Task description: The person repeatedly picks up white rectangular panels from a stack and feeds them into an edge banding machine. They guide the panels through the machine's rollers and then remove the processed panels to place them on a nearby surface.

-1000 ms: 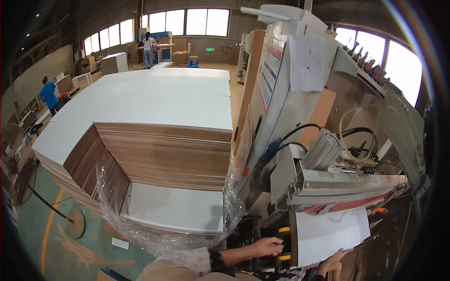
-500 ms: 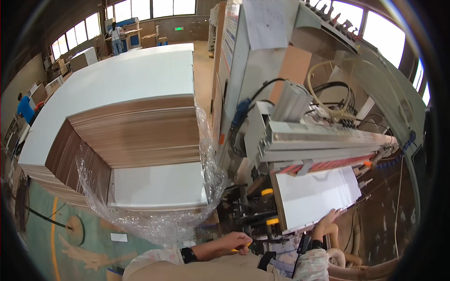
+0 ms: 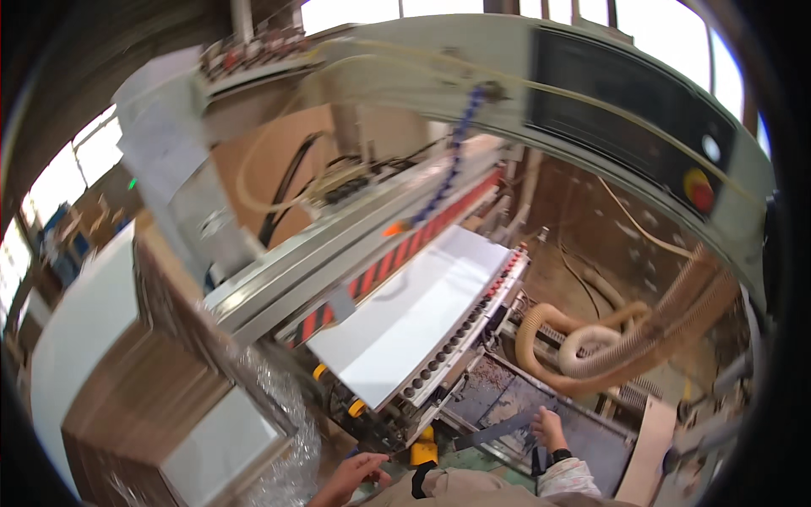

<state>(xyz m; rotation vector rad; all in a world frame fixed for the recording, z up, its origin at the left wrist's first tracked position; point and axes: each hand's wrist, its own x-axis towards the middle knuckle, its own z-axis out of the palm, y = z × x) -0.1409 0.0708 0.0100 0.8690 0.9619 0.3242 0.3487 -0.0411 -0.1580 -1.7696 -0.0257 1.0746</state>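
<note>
The right hand (image 3: 550, 428) is moving off the white panel (image 3: 414, 311), leaving it lying untouched in front of the striped bar (image 3: 369, 281). Farther out from that bar, this hand is hanging loosely spread, seemingly empty; whether the left hand (image 3: 356, 473) is gripping anything, I cannot tell.

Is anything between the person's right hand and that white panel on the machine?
Yes: a row of dark round pieces runs along the near edge of the white panel, facing the right hand. It looks low, so probably little hindrance.
</note>
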